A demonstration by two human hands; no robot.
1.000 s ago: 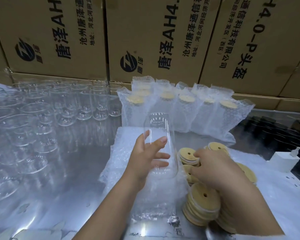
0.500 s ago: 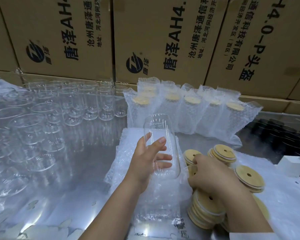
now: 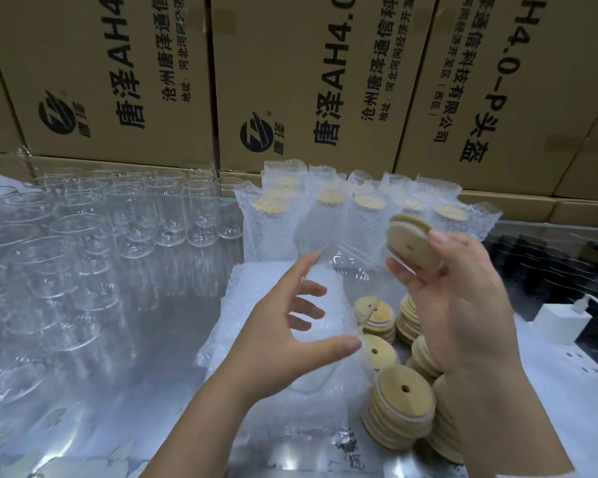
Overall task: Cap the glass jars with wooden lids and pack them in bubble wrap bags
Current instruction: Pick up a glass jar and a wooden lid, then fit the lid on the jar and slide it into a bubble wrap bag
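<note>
My left hand [image 3: 290, 336] grips a clear glass jar [image 3: 339, 270], tilted so its open mouth points up and right. My right hand [image 3: 463, 305] holds a round wooden lid [image 3: 413, 241] with a small hole and a white seal ring, lifted just right of the jar's mouth and apart from it. Stacks of wooden lids [image 3: 399, 412] lie on the table under my right hand. A pile of flat bubble wrap bags [image 3: 256, 339] lies beneath the jar.
Several empty glass jars [image 3: 125, 222] stand on the shiny table at the left. Packed jars in bubble wrap bags [image 3: 328, 222] stand in a row at the back. Cardboard boxes [image 3: 308, 81] form a wall behind. A white charger [image 3: 560, 326] lies at the right.
My right hand rose from the lid stacks with one lid and brought it up beside the jar's mouth. My left hand tilted the jar toward the right.
</note>
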